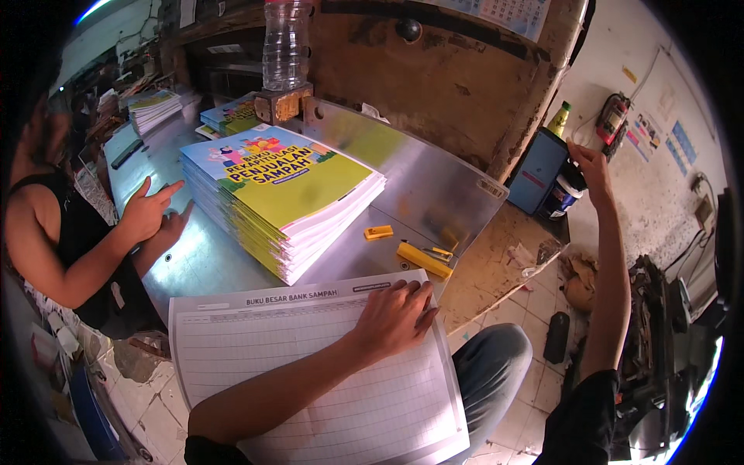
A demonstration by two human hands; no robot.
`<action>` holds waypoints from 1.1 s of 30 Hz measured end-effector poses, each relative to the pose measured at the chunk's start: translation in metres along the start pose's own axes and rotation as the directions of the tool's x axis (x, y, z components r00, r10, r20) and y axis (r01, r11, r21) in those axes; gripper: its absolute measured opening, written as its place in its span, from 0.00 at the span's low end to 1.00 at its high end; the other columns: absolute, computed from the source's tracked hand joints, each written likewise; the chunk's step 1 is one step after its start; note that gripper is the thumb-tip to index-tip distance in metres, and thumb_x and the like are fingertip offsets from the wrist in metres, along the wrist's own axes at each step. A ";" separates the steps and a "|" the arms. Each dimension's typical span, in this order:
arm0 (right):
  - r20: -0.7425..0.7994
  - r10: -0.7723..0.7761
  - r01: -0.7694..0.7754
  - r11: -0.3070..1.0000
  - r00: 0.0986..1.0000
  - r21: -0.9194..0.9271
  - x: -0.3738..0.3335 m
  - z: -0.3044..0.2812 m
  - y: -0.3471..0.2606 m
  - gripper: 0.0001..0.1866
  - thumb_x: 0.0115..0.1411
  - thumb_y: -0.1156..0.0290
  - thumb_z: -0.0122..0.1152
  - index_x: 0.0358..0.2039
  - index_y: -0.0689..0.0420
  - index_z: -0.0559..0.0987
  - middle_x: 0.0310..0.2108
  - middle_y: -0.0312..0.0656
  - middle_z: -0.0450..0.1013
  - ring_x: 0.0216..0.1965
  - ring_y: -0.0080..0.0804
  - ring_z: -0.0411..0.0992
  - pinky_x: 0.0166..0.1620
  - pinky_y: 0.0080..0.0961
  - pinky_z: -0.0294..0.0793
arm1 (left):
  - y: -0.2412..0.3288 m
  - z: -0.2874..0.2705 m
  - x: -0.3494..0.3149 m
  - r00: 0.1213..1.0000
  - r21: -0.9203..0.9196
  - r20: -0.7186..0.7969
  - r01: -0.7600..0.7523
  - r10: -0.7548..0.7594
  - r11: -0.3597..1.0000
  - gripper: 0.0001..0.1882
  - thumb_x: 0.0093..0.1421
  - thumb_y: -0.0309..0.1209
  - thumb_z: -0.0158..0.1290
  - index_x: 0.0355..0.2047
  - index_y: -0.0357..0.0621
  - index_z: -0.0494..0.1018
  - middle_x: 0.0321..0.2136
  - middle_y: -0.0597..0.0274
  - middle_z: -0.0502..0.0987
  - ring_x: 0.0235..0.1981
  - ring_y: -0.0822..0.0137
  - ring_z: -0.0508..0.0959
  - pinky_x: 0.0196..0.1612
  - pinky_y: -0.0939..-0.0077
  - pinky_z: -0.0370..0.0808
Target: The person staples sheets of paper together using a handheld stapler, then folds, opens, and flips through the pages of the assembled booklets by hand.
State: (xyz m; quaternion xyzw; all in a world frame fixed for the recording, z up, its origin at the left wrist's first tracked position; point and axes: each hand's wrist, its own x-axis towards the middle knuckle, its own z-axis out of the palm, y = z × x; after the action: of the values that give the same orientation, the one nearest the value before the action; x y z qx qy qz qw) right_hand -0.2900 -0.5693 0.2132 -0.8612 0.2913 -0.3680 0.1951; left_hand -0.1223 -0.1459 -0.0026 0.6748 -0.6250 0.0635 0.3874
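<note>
Large printed form sheets with ruled table lines lie across my lap and the near edge of the metal table. My left hand rests on their upper right corner, fingers curled at the edge. To the right, my right arm is raised. The fingers of my right hand are bent together at the upper edge of a smartphone, which stands tilted against a dark jar. Beyond the sheets is a tall stack of booklets with blue and green covers. A yellow stapler and a small yellow box lie beside it.
Another person sits at the left, hands over the table. More booklets lie behind the stack. A clear plastic bottle stands on a wooden block. A green-capped bottle is behind the phone; a fire extinguisher hangs on the wall.
</note>
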 end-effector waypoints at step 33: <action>0.260 0.155 -0.181 0.981 0.953 0.076 0.012 -0.010 -0.045 0.26 0.69 0.50 0.58 0.54 0.59 0.81 0.41 0.32 0.80 0.38 0.15 0.76 0.28 0.17 0.70 | 0.002 -0.007 0.002 0.994 -0.024 0.107 0.030 -0.027 0.999 0.10 0.62 0.34 0.59 0.35 0.43 0.71 0.28 0.59 0.80 0.34 0.58 0.81 0.35 0.60 0.79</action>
State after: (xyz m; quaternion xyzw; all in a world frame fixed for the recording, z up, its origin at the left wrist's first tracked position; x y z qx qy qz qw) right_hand -0.2745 -0.5449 0.2506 -0.8624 0.3175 -0.2512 0.3038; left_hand -0.1208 -0.1427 0.0041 0.6809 -0.6360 0.0136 0.3629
